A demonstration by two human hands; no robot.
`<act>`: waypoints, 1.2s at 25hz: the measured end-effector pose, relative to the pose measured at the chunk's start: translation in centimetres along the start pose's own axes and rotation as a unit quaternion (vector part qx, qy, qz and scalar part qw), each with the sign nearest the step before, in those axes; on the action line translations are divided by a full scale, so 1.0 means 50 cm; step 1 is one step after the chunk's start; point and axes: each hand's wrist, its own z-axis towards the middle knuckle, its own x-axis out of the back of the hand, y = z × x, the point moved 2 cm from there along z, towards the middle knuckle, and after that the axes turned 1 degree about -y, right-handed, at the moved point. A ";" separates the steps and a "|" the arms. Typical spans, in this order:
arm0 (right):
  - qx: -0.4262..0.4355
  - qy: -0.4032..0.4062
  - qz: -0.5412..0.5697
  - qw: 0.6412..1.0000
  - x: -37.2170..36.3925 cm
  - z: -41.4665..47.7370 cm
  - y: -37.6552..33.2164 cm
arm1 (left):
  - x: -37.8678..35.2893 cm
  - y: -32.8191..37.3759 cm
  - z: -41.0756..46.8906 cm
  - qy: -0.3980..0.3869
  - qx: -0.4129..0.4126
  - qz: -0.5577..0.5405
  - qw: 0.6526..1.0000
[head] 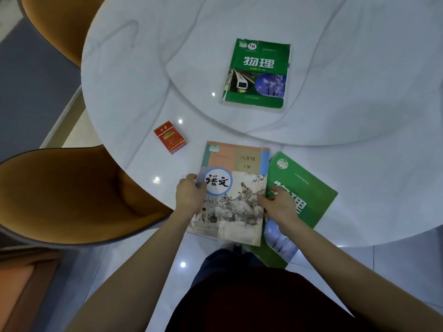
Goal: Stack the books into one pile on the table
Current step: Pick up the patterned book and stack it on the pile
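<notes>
Three books lie on the white marble table (pixel 359 164). A beige book with a painted scene (pixel 236 178) sits at the near edge, partly over a green book (pixel 311 188) angled to its right. My left hand (pixel 189 196) grips the beige book's left edge. My right hand (pixel 279 206) holds its right edge, fingers resting where the two covers meet. A second green book with a train picture (pixel 257 73) lies apart, farther back on the raised round turntable (pixel 335 32).
A red cigarette pack (pixel 170 137) lies left of the beige book. Two orange chairs stand at the left, one near (pixel 72 195) and one far (pixel 60 22). The green book under my right hand overhangs the table's near edge.
</notes>
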 end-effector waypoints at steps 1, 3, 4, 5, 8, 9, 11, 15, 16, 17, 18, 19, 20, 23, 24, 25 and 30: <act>-0.023 0.003 0.036 0.999 -0.003 0.004 0.001 | 0.004 -0.003 0.003 -0.008 0.007 -0.017 1.000; -0.049 -0.008 0.062 0.997 -0.008 0.008 0.002 | 0.012 -0.007 0.004 -0.039 0.021 -0.083 0.996; -0.052 -0.011 0.061 0.997 -0.009 0.008 0.001 | 0.016 -0.006 0.002 -0.056 0.020 -0.114 0.992; -0.053 -0.014 0.064 0.996 -0.010 0.008 0.001 | 0.018 -0.002 -0.001 -0.068 0.012 -0.133 0.989; -0.035 -0.028 0.084 0.995 0.002 -0.001 -0.006 | 0.026 0.005 -0.014 -0.070 -0.025 -0.145 0.987; -0.022 -0.031 0.093 0.995 0.010 -0.005 -0.009 | 0.030 0.009 -0.021 -0.063 -0.037 -0.155 0.985; 0.008 -0.030 0.108 0.994 0.033 -0.010 -0.020 | 0.040 0.025 -0.029 -0.052 -0.051 -0.183 0.981; 0.059 -0.011 0.132 0.989 0.096 -0.011 -0.059 | 0.065 0.097 -0.027 -0.044 -0.076 -0.221 0.971; 0.072 -0.006 0.140 0.987 0.113 -0.010 -0.072 | 0.072 0.118 -0.024 -0.044 -0.084 -0.230 0.968; 0.087 0.000 0.148 0.985 0.133 -0.006 -0.089 | 0.078 0.142 -0.020 -0.045 -0.095 -0.240 0.965; 0.101 0.007 0.151 0.983 0.151 -0.001 -0.106 | 0.084 0.163 -0.017 -0.046 -0.107 -0.250 0.961; 0.112 0.014 0.149 0.982 0.168 0.004 -0.123 | 0.090 0.184 -0.012 -0.047 -0.117 -0.260 0.957; 0.121 0.019 0.148 0.981 0.185 0.011 -0.142 | 0.095 0.206 -0.006 -0.046 -0.124 -0.268 0.954; 0.141 0.022 0.161 0.977 0.223 0.036 -0.202 | 0.111 0.266 0.025 -0.037 -0.128 -0.285 0.949; 0.145 0.023 0.168 0.975 0.233 0.049 -0.223 | 0.118 0.286 0.039 -0.034 -0.130 -0.292 0.947; 0.150 0.027 0.169 0.974 0.243 0.062 -0.245 | 0.124 0.306 0.055 -0.028 -0.135 -0.296 0.945; 0.165 0.051 0.170 0.970 0.273 0.163 -0.340 | 0.151 0.409 0.170 -0.009 -0.161 -0.279 0.947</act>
